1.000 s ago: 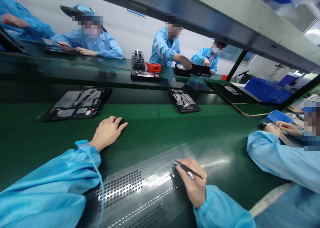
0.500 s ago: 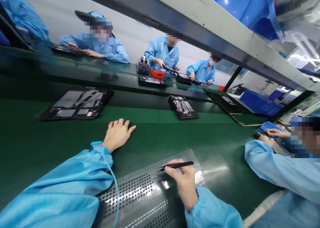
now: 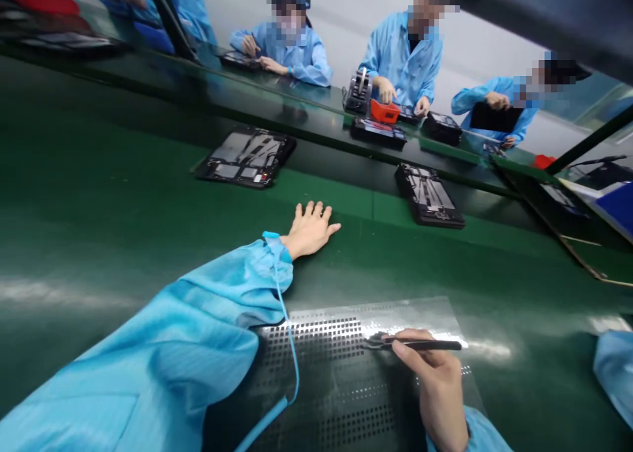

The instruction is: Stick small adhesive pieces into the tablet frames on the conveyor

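My left hand (image 3: 310,229) lies flat on the green belt (image 3: 123,241) with its fingers stretched out, holding nothing. My right hand (image 3: 435,379) is closed on black tweezers (image 3: 415,344), whose tips rest on a clear sheet (image 3: 346,373) covered with rows of small dark squares. The sheet lies in front of me under my right hand. An open black device (image 3: 246,156) lies on the belt beyond my left hand, and a second open device (image 3: 429,195) lies farther right.
Several people in blue coats sit at the far bench (image 3: 306,109) with black devices, a tape dispenser (image 3: 358,93) and a red tray (image 3: 384,111). A co-worker's blue sleeve (image 3: 613,373) shows at the right edge. A blue cord (image 3: 291,346) hangs from my left cuff.
The view has swung left and down. My left hand has stayed flat on the belt. My right hand has shifted the tweezers along the sheet, now held level near its upper rows.
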Available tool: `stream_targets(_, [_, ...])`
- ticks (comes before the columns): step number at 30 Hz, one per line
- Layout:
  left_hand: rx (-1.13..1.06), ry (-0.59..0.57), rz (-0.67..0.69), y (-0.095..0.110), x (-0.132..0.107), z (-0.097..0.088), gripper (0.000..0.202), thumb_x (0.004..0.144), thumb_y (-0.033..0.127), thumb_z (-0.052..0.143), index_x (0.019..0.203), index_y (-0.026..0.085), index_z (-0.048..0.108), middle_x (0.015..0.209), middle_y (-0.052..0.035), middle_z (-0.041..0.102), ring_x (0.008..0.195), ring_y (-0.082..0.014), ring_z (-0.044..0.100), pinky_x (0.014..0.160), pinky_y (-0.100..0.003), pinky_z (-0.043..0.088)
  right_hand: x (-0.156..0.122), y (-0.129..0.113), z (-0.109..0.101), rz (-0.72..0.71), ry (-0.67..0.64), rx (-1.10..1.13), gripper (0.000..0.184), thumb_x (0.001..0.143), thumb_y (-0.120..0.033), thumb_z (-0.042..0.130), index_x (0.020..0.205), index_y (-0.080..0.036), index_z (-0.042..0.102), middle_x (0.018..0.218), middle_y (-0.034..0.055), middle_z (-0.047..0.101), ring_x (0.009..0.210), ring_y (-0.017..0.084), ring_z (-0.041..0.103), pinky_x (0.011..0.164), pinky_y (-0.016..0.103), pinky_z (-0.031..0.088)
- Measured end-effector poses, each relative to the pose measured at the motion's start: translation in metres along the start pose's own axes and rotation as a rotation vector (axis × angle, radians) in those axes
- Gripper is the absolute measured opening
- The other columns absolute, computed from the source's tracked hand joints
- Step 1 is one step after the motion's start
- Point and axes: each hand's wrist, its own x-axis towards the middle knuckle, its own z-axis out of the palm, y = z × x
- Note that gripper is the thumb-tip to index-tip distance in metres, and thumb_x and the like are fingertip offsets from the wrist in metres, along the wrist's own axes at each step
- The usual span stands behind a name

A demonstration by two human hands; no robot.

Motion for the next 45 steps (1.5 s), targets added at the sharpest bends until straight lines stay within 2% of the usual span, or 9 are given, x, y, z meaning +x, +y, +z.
stream_targets(3, [-0.063, -0.088, 0.201, 0.013, -0.025, -0.020, 0.041, 0.091, 0.039, 0.048, 0.123, 0.013, 0.047, 0.131, -0.0147, 0.045, 0.121, -0.0298, 0.042, 0.098, -0.051, 0.035, 0.004, -0.001, -0.008, 0.013, -0.007, -0.022, 0.019, 0.065, -0.036, 0.073, 0.071, -0.017, 0.072, 0.079, 0.0066, 0.070, 0.077, 0.022, 0.064, 0.067, 0.028, 0.051])
stream_targets(6, [-0.132, -0.129, 0.464, 0.036, -0.069, -0.036, 0.032, 0.091, 0.038, 0.047, 0.116, 0.020, 0.055, 0.132, -0.0098, 0.047, 0.126, -0.0292, 0.038, 0.105, -0.049, 0.026, 0.009, -0.003, -0.014, 0.021, 0.035, -0.052, 0.019, 0.064, -0.036, 0.074, 0.072, -0.019, 0.072, 0.079, 0.0052, 0.070, 0.079, 0.021, 0.064, 0.070, 0.029, 0.050])
stream_targets(9, [-0.177, -0.126, 0.653, 0.058, -0.113, -0.040, 0.024, 0.086, 0.028, 0.053, 0.108, 0.020, 0.059, 0.126, -0.0089, 0.053, 0.123, -0.0286, 0.042, 0.107, -0.049, 0.021, 0.014, -0.006, -0.015, 0.026, 0.061, -0.075, 0.020, 0.064, -0.037, 0.074, 0.075, -0.020, 0.073, 0.082, 0.0045, 0.070, 0.081, 0.021, 0.064, 0.075, 0.031, 0.050])
stream_targets(12, [-0.170, -0.040, 0.752, 0.071, -0.136, -0.038, 0.027, 0.081, 0.014, 0.054, 0.107, 0.015, 0.059, 0.119, -0.0116, 0.058, 0.117, -0.0280, 0.049, 0.105, -0.049, 0.025, 0.017, -0.007, -0.014, 0.014, 0.063, -0.097, 0.020, 0.064, -0.037, 0.073, 0.074, -0.020, 0.073, 0.081, 0.0046, 0.070, 0.081, 0.022, 0.064, 0.077, 0.033, 0.050])
stream_targets(17, [-0.143, 0.031, 0.751, 0.081, -0.137, -0.041, 0.034, 0.080, 0.006, 0.045, 0.112, 0.014, 0.057, 0.121, -0.0098, 0.057, 0.115, -0.0240, 0.051, 0.102, -0.042, 0.031, 0.020, 0.000, -0.022, -0.010, 0.071, -0.112, 0.017, 0.067, -0.035, 0.072, 0.073, -0.019, 0.073, 0.079, 0.0044, 0.071, 0.075, 0.020, 0.066, 0.071, 0.028, 0.053])
stream_targets(24, [-0.158, -0.007, 0.750, 0.094, -0.137, -0.040, 0.042, 0.079, 0.007, 0.047, 0.120, 0.016, 0.053, 0.130, -0.0099, 0.050, 0.119, -0.0265, 0.047, 0.105, -0.046, 0.028, 0.026, 0.006, -0.039, -0.038, 0.046, -0.072, 0.013, 0.065, -0.031, 0.073, 0.072, -0.020, 0.074, 0.076, 0.0052, 0.071, 0.068, 0.021, 0.067, 0.057, 0.025, 0.056])
stream_targets(30, [-0.115, 0.012, 0.732, 0.104, -0.135, -0.045, 0.040, 0.081, 0.008, 0.046, 0.118, 0.019, 0.056, 0.128, -0.0072, 0.052, 0.118, -0.0240, 0.049, 0.105, -0.043, 0.030, 0.015, 0.004, -0.058, 0.045, 0.097, -0.081, 0.009, 0.066, -0.029, 0.073, 0.071, -0.022, 0.074, 0.078, 0.0028, 0.071, 0.072, 0.017, 0.067, 0.066, 0.020, 0.053])
stream_targets(39, [-0.115, 0.060, 0.720, 0.119, -0.128, -0.047, 0.033, 0.085, 0.008, 0.045, 0.113, 0.018, 0.058, 0.125, -0.0041, 0.055, 0.117, -0.0207, 0.049, 0.105, -0.038, 0.031, 0.014, 0.006, -0.072, 0.154, 0.133, -0.016, 0.010, 0.067, -0.029, 0.071, 0.069, -0.019, 0.073, 0.081, 0.0042, 0.071, 0.080, 0.019, 0.065, 0.073, 0.024, 0.049])
stream_targets(45, [-0.152, 0.139, 0.688, 0.132, -0.123, -0.050, 0.029, 0.084, 0.007, 0.046, 0.106, 0.018, 0.062, 0.117, -0.0024, 0.061, 0.112, -0.0173, 0.054, 0.107, -0.034, 0.028, 0.022, 0.009, -0.082, 0.162, 0.119, 0.026, 0.011, 0.060, -0.031, 0.076, 0.066, -0.022, 0.073, 0.074, 0.0004, 0.071, 0.070, 0.014, 0.065, 0.065, 0.018, 0.048])
